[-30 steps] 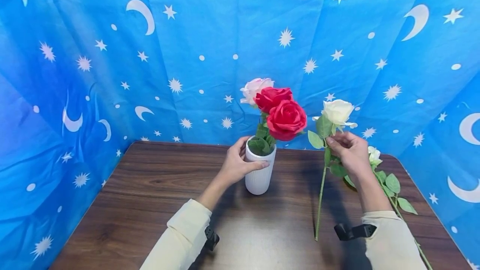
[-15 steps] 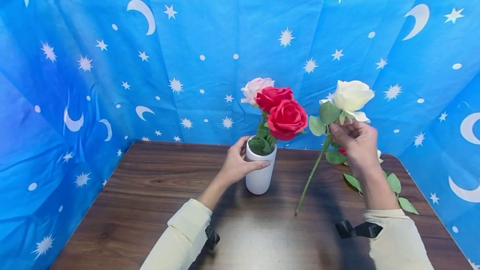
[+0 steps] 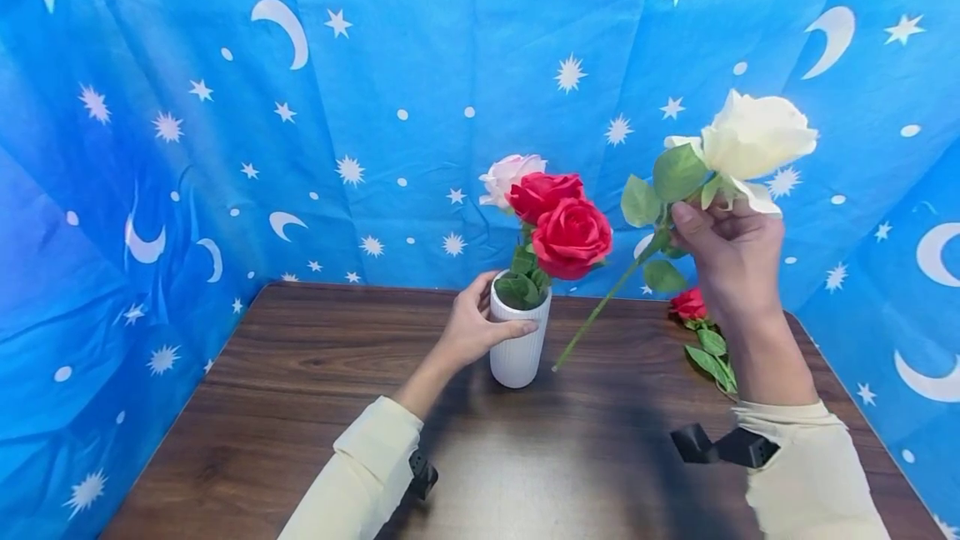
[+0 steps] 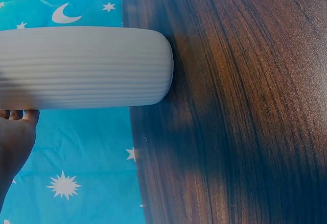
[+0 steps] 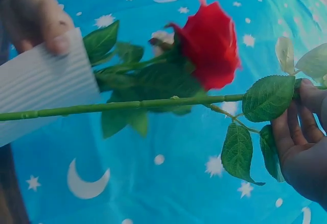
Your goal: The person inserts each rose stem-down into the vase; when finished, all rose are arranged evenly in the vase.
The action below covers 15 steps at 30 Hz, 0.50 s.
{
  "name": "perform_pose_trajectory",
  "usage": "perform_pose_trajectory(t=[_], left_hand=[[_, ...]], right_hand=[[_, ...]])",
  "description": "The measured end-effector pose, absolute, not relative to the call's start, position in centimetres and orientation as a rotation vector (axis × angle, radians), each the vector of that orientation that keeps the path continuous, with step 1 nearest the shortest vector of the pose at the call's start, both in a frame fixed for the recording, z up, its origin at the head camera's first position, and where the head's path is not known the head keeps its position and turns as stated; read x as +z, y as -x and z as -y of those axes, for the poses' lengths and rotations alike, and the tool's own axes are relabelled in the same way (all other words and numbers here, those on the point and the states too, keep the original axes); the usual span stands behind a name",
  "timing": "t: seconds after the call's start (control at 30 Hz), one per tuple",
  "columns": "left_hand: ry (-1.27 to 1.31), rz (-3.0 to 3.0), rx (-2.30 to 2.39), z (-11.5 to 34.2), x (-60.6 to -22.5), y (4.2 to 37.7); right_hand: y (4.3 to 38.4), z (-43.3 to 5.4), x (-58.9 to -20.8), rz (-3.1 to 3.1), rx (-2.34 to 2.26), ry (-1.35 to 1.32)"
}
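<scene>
Higher and further right in the head view than half a second ago, the right hand [image 3: 731,252] has lifted the white rose [image 3: 757,136], and its stem [image 3: 600,312] has swung up and left; the left hand [image 3: 476,329] and the vase [image 3: 517,352] stay as they were.

Nearest, along the bottom of the frame, are two cream sleeves [image 3: 813,473], each with a black device [image 3: 746,447] at the cuff. Beyond them spreads the dark wood-grained table [image 3: 262,407]. Right of centre, the right thumb and fingers pinch the stem just under the white bloom; the stem slants down left, its bare end just beside the vase's lower right side. At centre, the left hand grips the upright white ribbed vase, thumb across the front and fingers round the far left side. From its mouth rise two red roses [image 3: 572,237], with a pale pink rose [image 3: 510,180] behind them. Another red rose [image 3: 688,304] lies at the right, partly hidden by the right forearm. Farthest back hangs a blue cloth [image 3: 450,40] with white moons and stars.
</scene>
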<state>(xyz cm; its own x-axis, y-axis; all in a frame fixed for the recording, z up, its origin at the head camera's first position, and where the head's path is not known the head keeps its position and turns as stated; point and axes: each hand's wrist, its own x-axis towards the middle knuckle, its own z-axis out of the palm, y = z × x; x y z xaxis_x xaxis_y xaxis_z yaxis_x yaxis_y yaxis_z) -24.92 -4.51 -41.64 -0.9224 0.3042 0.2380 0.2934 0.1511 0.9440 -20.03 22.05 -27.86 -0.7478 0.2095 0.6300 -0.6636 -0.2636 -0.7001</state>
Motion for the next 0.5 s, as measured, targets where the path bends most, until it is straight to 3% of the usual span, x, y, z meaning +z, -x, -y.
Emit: perform_pose_trajectory(t=[0.5], left_hand=[[-0.628, -2.372, 1.959, 4.4, -41.5, 24.9]], right_hand=[[20.9, -20.5, -22.1, 1.145, 2.081, -0.891]])
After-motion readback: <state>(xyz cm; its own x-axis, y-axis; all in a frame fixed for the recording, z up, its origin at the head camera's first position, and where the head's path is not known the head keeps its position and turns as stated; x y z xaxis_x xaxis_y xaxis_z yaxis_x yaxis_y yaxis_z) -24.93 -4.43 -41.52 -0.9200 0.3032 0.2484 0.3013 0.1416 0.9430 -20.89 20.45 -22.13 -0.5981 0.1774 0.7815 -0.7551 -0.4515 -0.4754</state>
